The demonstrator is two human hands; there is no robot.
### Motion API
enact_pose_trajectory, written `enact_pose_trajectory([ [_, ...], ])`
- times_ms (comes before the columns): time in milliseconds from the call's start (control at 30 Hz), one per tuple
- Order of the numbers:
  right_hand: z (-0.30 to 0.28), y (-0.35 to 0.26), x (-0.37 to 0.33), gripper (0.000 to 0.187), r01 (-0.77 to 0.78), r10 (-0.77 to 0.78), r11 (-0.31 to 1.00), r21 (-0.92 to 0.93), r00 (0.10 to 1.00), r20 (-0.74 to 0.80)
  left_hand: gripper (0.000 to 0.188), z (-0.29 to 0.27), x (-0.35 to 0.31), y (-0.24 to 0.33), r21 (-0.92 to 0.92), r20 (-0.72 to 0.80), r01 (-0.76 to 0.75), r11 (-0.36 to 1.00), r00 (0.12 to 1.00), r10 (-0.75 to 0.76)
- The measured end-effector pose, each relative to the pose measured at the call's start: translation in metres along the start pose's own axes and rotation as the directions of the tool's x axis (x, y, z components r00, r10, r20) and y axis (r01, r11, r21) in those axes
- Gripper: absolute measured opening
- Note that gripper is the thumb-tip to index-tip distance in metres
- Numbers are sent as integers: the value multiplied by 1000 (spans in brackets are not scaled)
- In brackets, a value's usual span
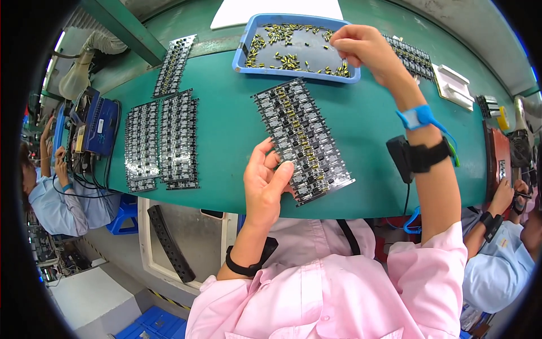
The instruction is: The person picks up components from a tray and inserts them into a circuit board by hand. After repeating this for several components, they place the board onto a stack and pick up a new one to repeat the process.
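Observation:
My left hand (263, 183) grips the near-left edge of a circuit board panel (324, 148), thumb on top. The panel is tilted over the green table, with a row of small yellow-and-black parts running down its middle. Over the right end of a blue tray (240, 69), my right hand (361, 51) is closed in a pinch. Whatever its fingertips hold, if anything, is too small to make out. Inside the tray lie many loose cylindrical components (288, 61), yellow and black, which look like capacitors.
Two more board panels (179, 138) lie side by side on the left, with another panel (175, 65) behind them. Beyond my right hand are further boards (411, 57) and a white fixture (453, 86). A blue machine (101, 124) with cables stands far left. Co-workers sit on both sides.

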State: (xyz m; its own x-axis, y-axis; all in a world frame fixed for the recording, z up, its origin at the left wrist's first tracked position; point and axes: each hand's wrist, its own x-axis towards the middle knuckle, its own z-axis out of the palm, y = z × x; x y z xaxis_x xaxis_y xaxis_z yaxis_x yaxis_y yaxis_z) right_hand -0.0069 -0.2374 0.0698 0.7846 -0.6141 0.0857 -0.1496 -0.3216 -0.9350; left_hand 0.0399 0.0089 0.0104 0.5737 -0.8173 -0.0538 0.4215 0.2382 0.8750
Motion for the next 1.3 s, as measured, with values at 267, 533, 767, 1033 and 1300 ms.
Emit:
enact_pose_trajectory([
  [267,2,-42,-104,7,-2,1,990,143,1000,3,43,7,1,-2,-13,27,22,1000,999,-21],
  [533,38,-33,-169,5,-190,200,927,322,980,2,42,19,-2,-14,1,84,-21,1000,996,21],
  [767,48,-15,-179,5,-41,36,998,-38,993,-113,42,21,-5,-18,12,121,-15,1000,993,13],
  [1033,60,-12,-178,11,121,-184,931,-344,970,-157,41,24,-5,-16,50,141,-26,998,990,19],
  [1300,66,-9,-177,10,128,-202,924,-361,964,-176,41,22,-6,-18,58,150,-36,998,988,27],
])
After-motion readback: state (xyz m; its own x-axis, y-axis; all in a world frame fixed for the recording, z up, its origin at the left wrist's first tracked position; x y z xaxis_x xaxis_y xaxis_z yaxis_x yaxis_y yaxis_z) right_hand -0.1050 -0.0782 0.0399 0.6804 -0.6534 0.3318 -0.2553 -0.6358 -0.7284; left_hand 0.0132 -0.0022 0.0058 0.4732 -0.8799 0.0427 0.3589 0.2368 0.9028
